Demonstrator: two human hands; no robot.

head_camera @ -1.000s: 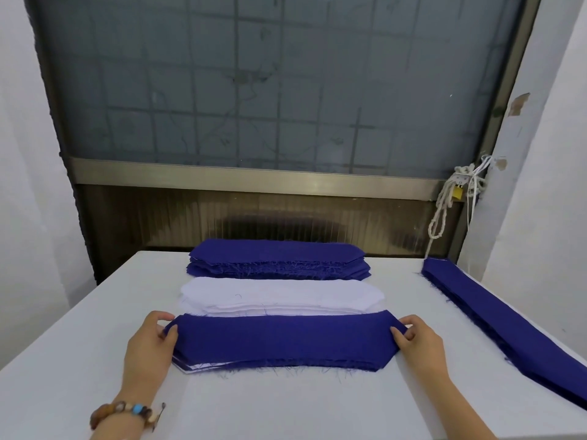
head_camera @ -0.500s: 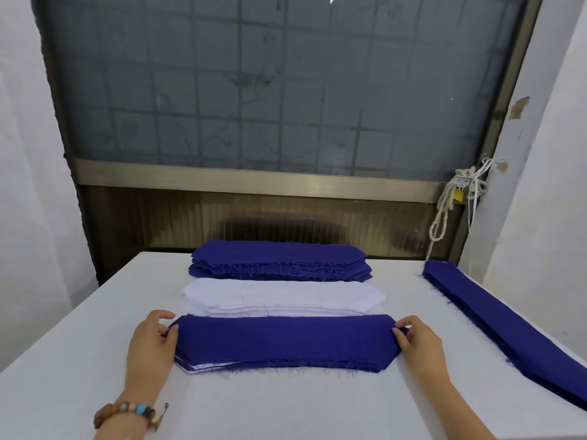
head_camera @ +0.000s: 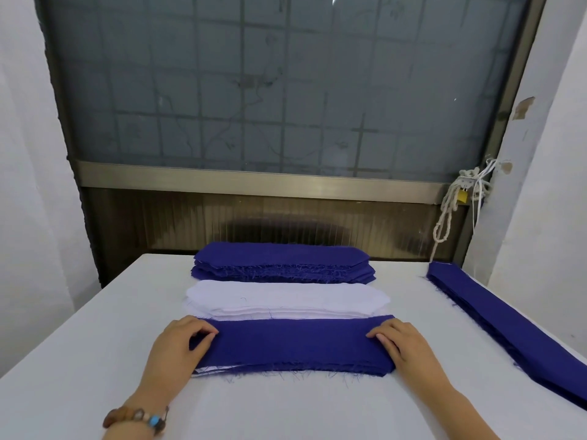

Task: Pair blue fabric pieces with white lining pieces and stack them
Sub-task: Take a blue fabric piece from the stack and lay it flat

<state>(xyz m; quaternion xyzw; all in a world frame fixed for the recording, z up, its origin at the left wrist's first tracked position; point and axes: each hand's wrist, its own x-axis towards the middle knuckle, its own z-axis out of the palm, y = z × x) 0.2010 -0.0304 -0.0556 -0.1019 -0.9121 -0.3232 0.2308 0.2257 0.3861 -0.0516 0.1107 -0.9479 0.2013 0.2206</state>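
Resting palm-down on the top blue fabric piece (head_camera: pixel 292 344), the left hand (head_camera: pixel 178 347) and the right hand (head_camera: pixel 409 350) are placed one at each end.

Grip, left: fingers (head_camera: pixel 203 333) are lightly bent, with the tips set on the cloth's upper face; the thumb is hidden. Grip, right: the same posture is noted, with fingers (head_camera: pixel 381 335) bent onto the cloth and the thumb hidden. Whether either end is pinched or only pressed cannot be told.

The blue piece is laid flat across the near middle of the white worktop (head_camera: pixel 79 360), its long side running left to right. A white lining edge (head_camera: pixel 206 370) is exposed beneath it at the near-left corner, so the piece is noted as lying on top of a paired stack.

Just behind it, a stack of white lining pieces (head_camera: pixel 286 300) is placed. Behind that, a stack of blue pieces (head_camera: pixel 282 260) is set near the worktop's far edge. A long pile of blue strips (head_camera: pixel 508 331) is laid along the right edge.

A beaded bracelet (head_camera: pixel 136 419) is worn on the left wrist. A frosted window (head_camera: pixel 270 90) is recorded behind the worktop. A knotted white cord (head_camera: pixel 446 217) with a yellow padlock (head_camera: pixel 462 195) is hung at its right frame.
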